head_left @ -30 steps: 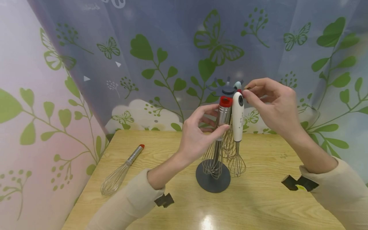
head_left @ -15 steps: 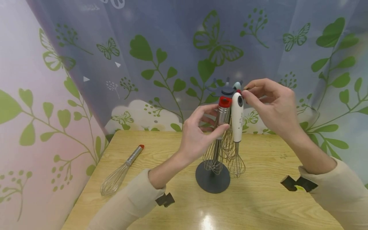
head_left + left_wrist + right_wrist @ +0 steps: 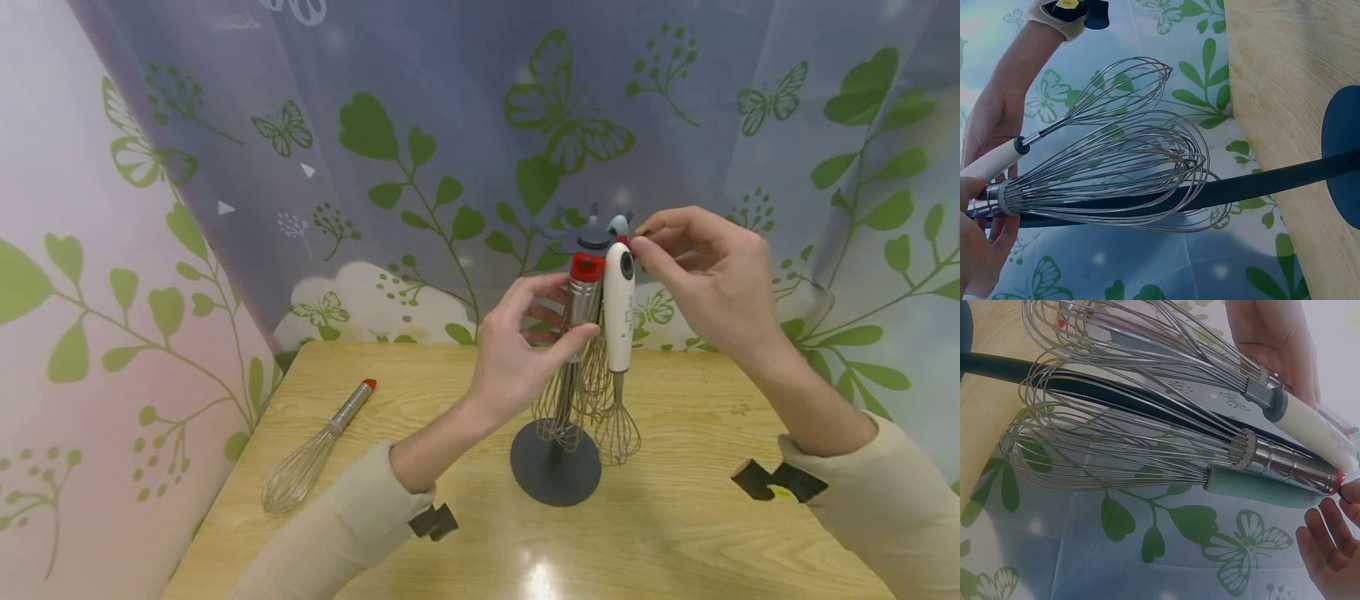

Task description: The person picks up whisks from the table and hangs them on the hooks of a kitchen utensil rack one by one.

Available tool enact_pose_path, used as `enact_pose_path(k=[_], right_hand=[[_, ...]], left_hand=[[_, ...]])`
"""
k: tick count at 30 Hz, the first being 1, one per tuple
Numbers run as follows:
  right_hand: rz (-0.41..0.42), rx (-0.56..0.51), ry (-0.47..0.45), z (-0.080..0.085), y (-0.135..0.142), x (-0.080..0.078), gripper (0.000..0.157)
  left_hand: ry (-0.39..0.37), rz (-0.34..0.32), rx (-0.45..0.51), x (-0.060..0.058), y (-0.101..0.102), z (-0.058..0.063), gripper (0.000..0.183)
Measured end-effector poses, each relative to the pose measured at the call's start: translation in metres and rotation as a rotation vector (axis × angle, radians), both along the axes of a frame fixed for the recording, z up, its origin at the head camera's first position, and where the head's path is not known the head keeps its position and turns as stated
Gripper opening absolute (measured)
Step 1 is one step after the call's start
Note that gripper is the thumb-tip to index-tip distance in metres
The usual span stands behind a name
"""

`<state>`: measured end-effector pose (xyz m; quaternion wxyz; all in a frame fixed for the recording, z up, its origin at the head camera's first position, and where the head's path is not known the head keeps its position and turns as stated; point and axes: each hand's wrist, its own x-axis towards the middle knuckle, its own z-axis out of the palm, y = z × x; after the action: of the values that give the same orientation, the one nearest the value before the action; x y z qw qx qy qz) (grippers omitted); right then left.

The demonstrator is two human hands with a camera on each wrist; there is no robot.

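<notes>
My left hand [image 3: 517, 350] holds a metal-handled whisk [image 3: 585, 304] with a red end by its handle, fingers behind and thumb in front. The whisk overlaps the pole of a dark stand [image 3: 543, 479] in the head view. At the stand's top, my right hand [image 3: 720, 267] pinches the dark tip of a hook between thumb and index finger. Beside it hangs a white-handled whisk [image 3: 619, 308]. The right wrist view shows another metal whisk [image 3: 1282, 461] with a red end and a green-handled whisk [image 3: 1260, 486] close to the right fingers [image 3: 1319, 534].
One more metal whisk [image 3: 337, 425] with a red end lies on the left of the wooden table [image 3: 675, 517]. A leaf-and-butterfly patterned cloth [image 3: 450, 133] stands right behind the table and along its left side. Bare hook arms [image 3: 555, 225] spread from the stand's top.
The wire end of the whisk in my left hand has shifted slightly up and back toward the pole. The right hand keeps its pinch and has barely moved.
</notes>
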<state>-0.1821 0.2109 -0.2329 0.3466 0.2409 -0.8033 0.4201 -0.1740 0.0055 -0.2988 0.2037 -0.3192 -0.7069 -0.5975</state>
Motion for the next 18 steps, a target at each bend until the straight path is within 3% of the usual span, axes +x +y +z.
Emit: enact_pose_path(k=[18], right_hand=[[0.000, 0.006, 0.005, 0.0006, -0.0007, 0.0010, 0.010]], left_hand=[[0.002, 0.002, -0.003, -0.0016, -0.0037, 0.0000, 0.049]])
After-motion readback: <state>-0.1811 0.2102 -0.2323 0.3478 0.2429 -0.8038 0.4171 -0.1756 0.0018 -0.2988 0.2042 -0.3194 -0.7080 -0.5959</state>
